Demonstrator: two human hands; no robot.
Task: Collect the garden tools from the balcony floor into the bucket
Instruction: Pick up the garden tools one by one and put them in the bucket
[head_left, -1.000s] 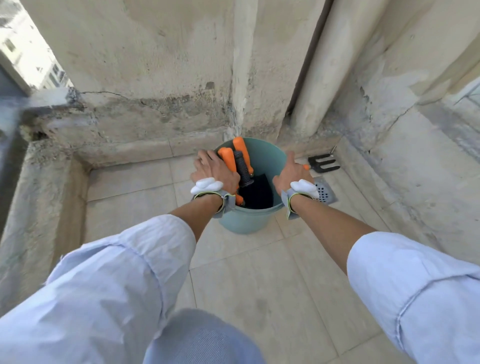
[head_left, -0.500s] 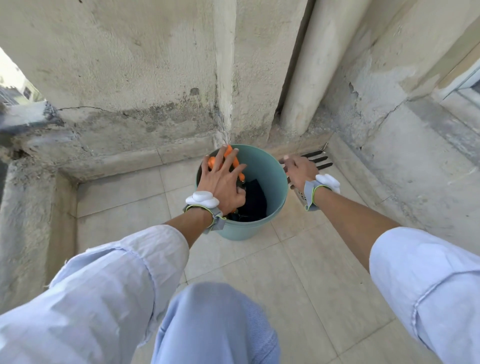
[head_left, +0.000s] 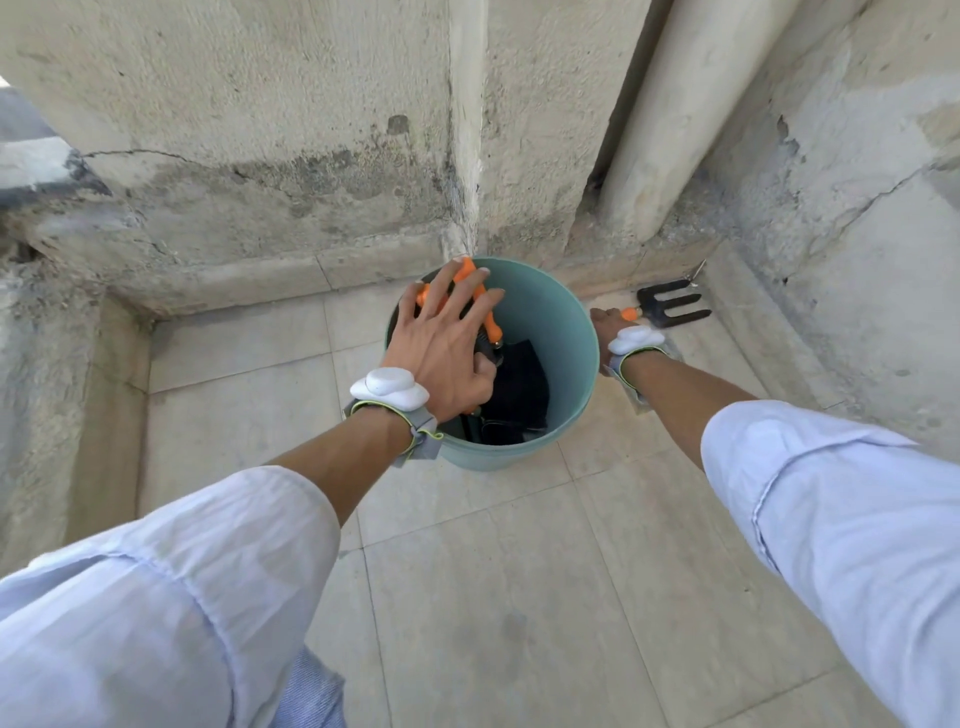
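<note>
Head view: garden fork (head_left: 670, 306) beyond right hand (head_left: 605, 321).

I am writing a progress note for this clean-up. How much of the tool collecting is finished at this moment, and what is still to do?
Done: orange-handled tools already stand inside the teal bucket, with the left hand spread over them. In hand: the right hand is at the handle of the black hand fork, which lies on the floor tiles beside the bucket. Left: putting that fork into the bucket. No other loose tool is visible.
</note>
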